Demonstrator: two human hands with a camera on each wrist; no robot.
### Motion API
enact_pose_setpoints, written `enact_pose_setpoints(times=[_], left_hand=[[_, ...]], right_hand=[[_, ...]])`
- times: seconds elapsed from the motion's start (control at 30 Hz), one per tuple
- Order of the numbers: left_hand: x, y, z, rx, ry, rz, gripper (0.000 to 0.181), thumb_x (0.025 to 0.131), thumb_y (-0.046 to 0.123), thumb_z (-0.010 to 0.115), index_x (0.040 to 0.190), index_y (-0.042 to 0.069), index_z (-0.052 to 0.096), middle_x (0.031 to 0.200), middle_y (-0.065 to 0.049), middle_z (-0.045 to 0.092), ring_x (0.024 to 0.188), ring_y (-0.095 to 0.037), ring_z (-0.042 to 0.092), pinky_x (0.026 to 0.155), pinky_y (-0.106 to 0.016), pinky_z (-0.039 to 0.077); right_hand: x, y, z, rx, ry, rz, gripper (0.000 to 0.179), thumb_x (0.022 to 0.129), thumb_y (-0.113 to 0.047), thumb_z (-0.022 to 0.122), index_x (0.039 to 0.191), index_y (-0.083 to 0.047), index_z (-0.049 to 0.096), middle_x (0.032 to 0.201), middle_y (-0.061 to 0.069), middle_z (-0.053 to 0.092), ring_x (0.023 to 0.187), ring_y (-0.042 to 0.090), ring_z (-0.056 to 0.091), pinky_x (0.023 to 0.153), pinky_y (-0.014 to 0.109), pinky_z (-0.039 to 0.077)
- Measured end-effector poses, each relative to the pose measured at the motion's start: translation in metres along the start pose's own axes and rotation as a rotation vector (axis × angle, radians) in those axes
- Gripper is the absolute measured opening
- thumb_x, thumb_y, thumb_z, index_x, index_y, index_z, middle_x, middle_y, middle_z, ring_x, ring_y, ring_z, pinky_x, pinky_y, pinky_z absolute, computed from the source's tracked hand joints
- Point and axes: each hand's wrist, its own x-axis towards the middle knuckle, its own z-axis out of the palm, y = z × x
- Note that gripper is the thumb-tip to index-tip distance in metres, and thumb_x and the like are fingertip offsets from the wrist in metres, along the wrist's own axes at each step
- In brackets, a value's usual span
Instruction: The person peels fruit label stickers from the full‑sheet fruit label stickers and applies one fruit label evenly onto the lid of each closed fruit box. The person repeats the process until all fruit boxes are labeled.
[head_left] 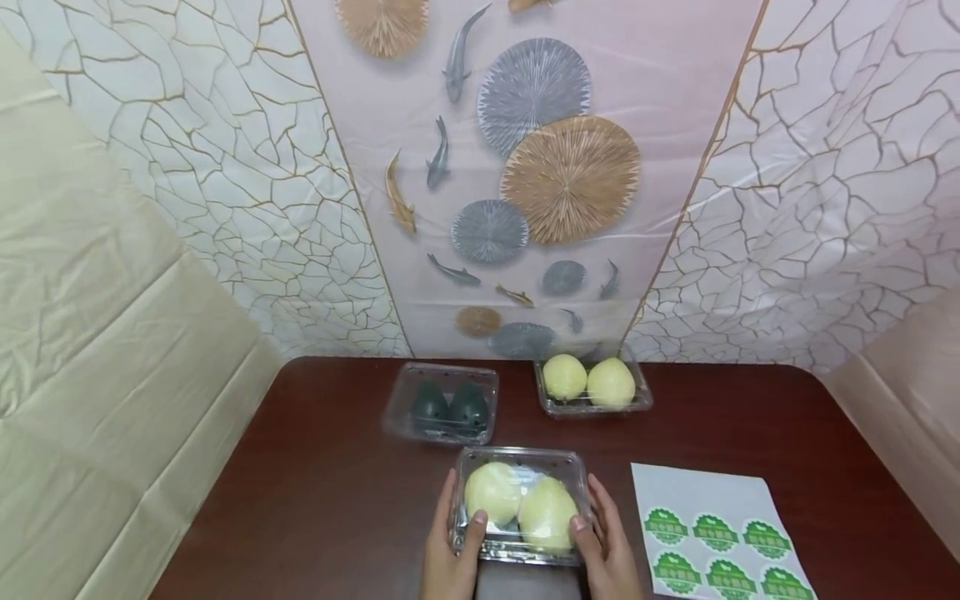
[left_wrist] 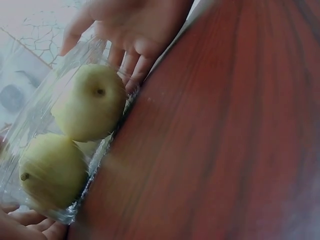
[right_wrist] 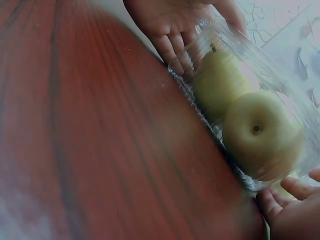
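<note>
While the left hand [head_left: 450, 560] and right hand [head_left: 611, 554] grip its sides, I see a clear plastic box [head_left: 521, 454] of two round yellow-green pears [head_left: 547, 510] at the red-brown wooden table's [head_left: 337, 500] near side, facing a pink fish-printed wall [head_left: 675, 125].

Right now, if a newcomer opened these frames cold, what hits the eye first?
First, the two pale pears in a clear box at the near side of the table, held between the left hand and right hand. Next, green stickers on a white sheet to the right. Then the big gold disc on the backdrop.
</note>
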Motion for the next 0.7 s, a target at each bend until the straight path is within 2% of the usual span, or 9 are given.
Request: enact_pose_setpoints(times=[0.07, 0.2, 0.3, 0.37, 0.43, 0.57, 0.63, 0.7], left_hand=[[0.001, 0.0, 0.0, 0.024, 0.01, -0.006, 0.065, 0.094, 0.026, 0.069, 0.152, 0.019, 0.04, 0.146, -0.014, 0.052, 0.132, -0.03, 0.047, 0.108, -0.023, 0.034], [0.007, 0.002, 0.003, 0.062, 0.011, -0.021, 0.065, 0.093, 0.031, 0.069, 0.151, 0.019, 0.042, 0.146, -0.012, 0.052, 0.133, -0.03, 0.047, 0.111, -0.048, 0.036], [0.014, 0.005, 0.005, 0.054, -0.02, -0.007, 0.064, 0.093, 0.034, 0.069, 0.149, 0.016, 0.044, 0.144, -0.014, 0.054, 0.133, -0.03, 0.047, 0.111, -0.053, 0.035], [0.018, 0.006, 0.004, 0.041, -0.041, 0.0, 0.062, 0.093, 0.032, 0.07, 0.146, 0.013, 0.046, 0.139, -0.015, 0.057, 0.129, -0.029, 0.052, 0.108, -0.047, 0.041], [0.019, 0.007, -0.001, 0.028, -0.054, -0.005, 0.057, 0.094, 0.029, 0.069, 0.143, 0.01, 0.049, 0.133, -0.016, 0.06, 0.122, -0.026, 0.058, 0.102, -0.04, 0.048], [0.013, 0.009, -0.015, 0.032, -0.037, -0.063, 0.042, 0.097, 0.024, 0.065, 0.133, 0.005, 0.058, 0.117, -0.01, 0.066, 0.102, -0.015, 0.064, 0.086, -0.026, 0.053], [0.008, 0.009, -0.021, 0.015, -0.035, -0.102, 0.036, 0.099, 0.021, 0.062, 0.128, 0.001, 0.06, 0.109, -0.009, 0.067, 0.09, -0.009, 0.064, 0.078, -0.024, 0.054], [0.004, 0.01, -0.026, -0.031, -0.039, -0.14, 0.033, 0.1, 0.018, 0.059, 0.125, -0.004, 0.061, 0.1, -0.008, 0.067, 0.078, -0.007, 0.062, 0.07, -0.025, 0.055]], right_hand=[[0.0, -0.001, 0.0, -0.006, 0.004, 0.008, 0.058, 0.102, -0.015, 0.054, 0.154, -0.004, 0.03, 0.148, 0.027, 0.042, 0.118, -0.016, 0.042, 0.094, 0.003, 0.036], [0.005, -0.008, -0.002, -0.08, -0.007, 0.098, 0.065, 0.102, -0.028, 0.057, 0.156, -0.009, 0.026, 0.153, 0.022, 0.038, 0.134, 0.008, 0.042, 0.096, 0.003, 0.032], [0.012, -0.017, -0.005, -0.16, -0.016, 0.148, 0.072, 0.101, -0.039, 0.057, 0.157, -0.012, 0.02, 0.155, 0.021, 0.036, 0.14, 0.033, 0.038, 0.105, 0.021, 0.039], [0.013, -0.02, -0.007, -0.198, -0.009, 0.159, 0.073, 0.101, -0.041, 0.056, 0.157, -0.012, 0.02, 0.153, 0.023, 0.037, 0.138, 0.04, 0.04, 0.108, 0.038, 0.042], [0.013, -0.022, -0.008, -0.239, -0.007, 0.184, 0.073, 0.101, -0.044, 0.055, 0.155, -0.01, 0.021, 0.149, 0.025, 0.041, 0.134, 0.041, 0.045, 0.106, 0.05, 0.043], [0.003, -0.02, -0.009, -0.287, 0.021, 0.248, 0.062, 0.102, -0.038, 0.054, 0.149, -0.002, 0.034, 0.129, 0.021, 0.057, 0.108, 0.025, 0.062, 0.087, 0.034, 0.055], [-0.003, -0.019, -0.009, -0.268, 0.034, 0.286, 0.058, 0.103, -0.036, 0.052, 0.145, 0.001, 0.037, 0.114, 0.016, 0.06, 0.089, 0.017, 0.063, 0.072, 0.027, 0.055], [-0.008, -0.019, -0.008, -0.204, 0.039, 0.319, 0.054, 0.105, -0.033, 0.05, 0.144, 0.002, 0.038, 0.102, 0.011, 0.058, 0.074, 0.014, 0.06, 0.063, 0.025, 0.053]])
